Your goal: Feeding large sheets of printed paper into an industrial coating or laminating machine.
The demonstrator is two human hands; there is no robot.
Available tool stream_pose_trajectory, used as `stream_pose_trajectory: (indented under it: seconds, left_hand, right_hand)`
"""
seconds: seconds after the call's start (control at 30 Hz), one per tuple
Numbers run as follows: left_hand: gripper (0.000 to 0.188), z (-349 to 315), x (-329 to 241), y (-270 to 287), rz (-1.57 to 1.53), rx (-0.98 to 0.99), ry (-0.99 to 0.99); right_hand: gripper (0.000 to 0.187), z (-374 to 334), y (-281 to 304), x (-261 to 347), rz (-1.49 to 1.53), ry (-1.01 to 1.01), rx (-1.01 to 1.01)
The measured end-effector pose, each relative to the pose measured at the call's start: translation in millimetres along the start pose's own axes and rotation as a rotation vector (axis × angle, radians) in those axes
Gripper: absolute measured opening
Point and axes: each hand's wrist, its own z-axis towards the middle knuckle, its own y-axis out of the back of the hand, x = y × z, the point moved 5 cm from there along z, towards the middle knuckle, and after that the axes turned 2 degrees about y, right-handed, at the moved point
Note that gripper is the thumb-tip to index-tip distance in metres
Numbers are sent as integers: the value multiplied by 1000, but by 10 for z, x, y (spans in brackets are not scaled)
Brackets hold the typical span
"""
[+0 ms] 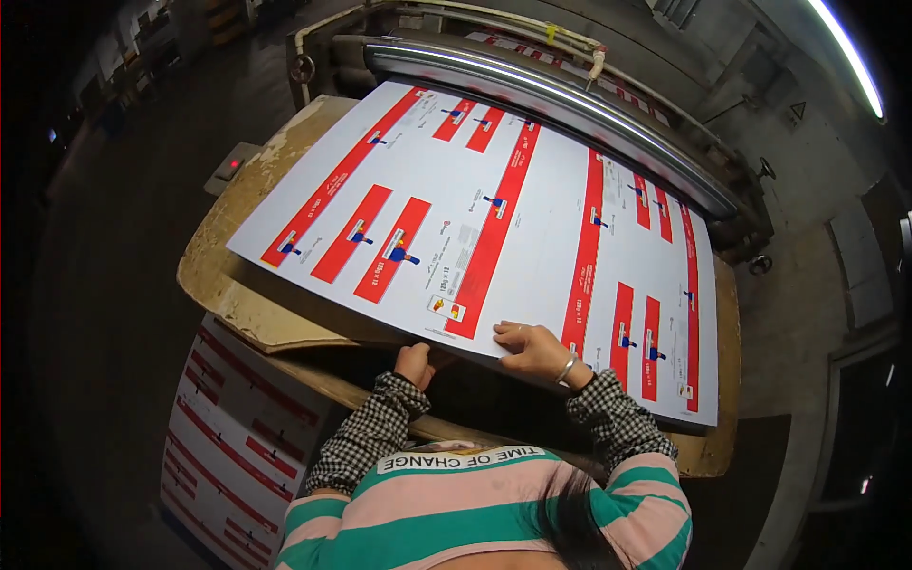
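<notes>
A large white printed sheet (546, 237) with red bands and small blue figures spreads before me, its far side reaching the machine's roller. My left hand (414, 366) is closed at the sheet's near edge, left of centre, with some fingers hidden beneath it. To its right, my right hand (537, 352) grips the same edge, its fingers resting on the printed face. A bracelet (567, 369) circles the right wrist, and checked sleeve covers (364, 429) are on both forearms.
Under the sheet is a worn wooden table (214, 271) with a cut-out near edge. A long metal roller (570, 100) with pipes and handwheels crosses the far side. More printed sheets (228, 427) lie lower left. A box with a red light (234, 164) is at the table's left.
</notes>
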Motion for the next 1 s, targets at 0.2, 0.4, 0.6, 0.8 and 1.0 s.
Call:
stream_pose_trajectory:
  seconds: [0.2,0.4,0.6,0.8,1.0]
  left_hand:
    - [23,8,34,23,174,49,24]
    - [25,-111,-73,48,50,139,21]
    - [35,-113,18,-32,34,333,64]
    - [38,43,79,114,79,1,9]
    - [32,131,75,165,42,46,37]
  right_hand:
    - [33,444,298,-584,-293,-344,-224]
    - [98,272,-568,-14,-494,-131,360]
    - [36,201,-115,10,-130,-121,458]
    - [25,167,361,508,-123,-15,112]
    - [26,17,17,207,29,-115,192]
